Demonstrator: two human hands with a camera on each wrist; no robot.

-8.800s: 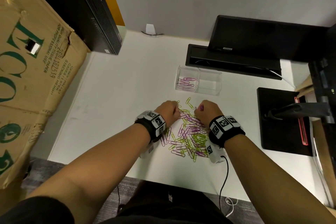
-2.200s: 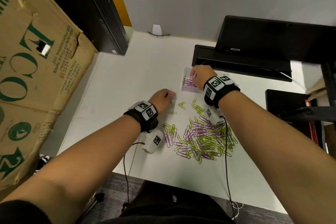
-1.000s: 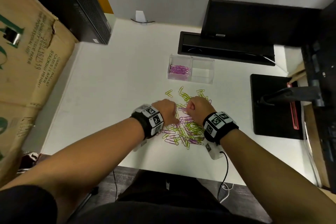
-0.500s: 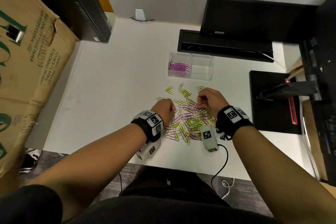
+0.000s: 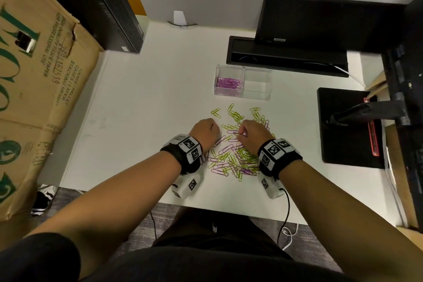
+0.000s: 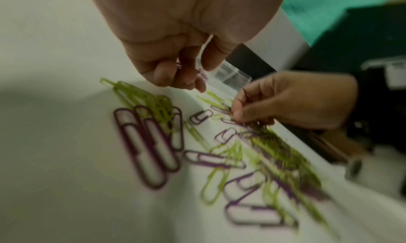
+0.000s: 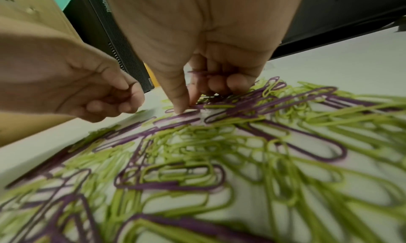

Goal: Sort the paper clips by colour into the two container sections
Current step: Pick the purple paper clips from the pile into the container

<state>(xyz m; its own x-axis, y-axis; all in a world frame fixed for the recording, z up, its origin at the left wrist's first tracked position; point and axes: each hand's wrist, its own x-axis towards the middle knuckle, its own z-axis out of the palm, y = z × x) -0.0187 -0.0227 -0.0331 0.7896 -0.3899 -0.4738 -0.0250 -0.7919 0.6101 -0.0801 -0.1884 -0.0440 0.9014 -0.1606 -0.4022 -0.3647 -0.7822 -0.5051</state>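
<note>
Purple wire showed between the curled fingers of the right hand (image 7: 206,73), which held at least one purple clip in the palm while the index finger and thumb pinched at another on the pile. The left hand (image 6: 175,59) sat just beside it at the pile's left edge, fingers curled in; a bit of purple showed between them in the left wrist view, so it seemed to hold a clip too, though blur made that uncertain.

Under and around both hands lay the mixed heap of paper clips (image 5: 235,155) on the white desk (image 5: 142,103), purple and green tangled together, with a looser scatter of mostly green ones on the far side toward the container (image 5: 243,83). That clear two-section box stood a little beyond the heap. Its left section held a bundle of purple clips (image 5: 229,82); its right section (image 5: 257,86) looked empty.

By my reading the job was early to midway: some purple sorted, many purple still in the heap, and no green moved at all.
</note>
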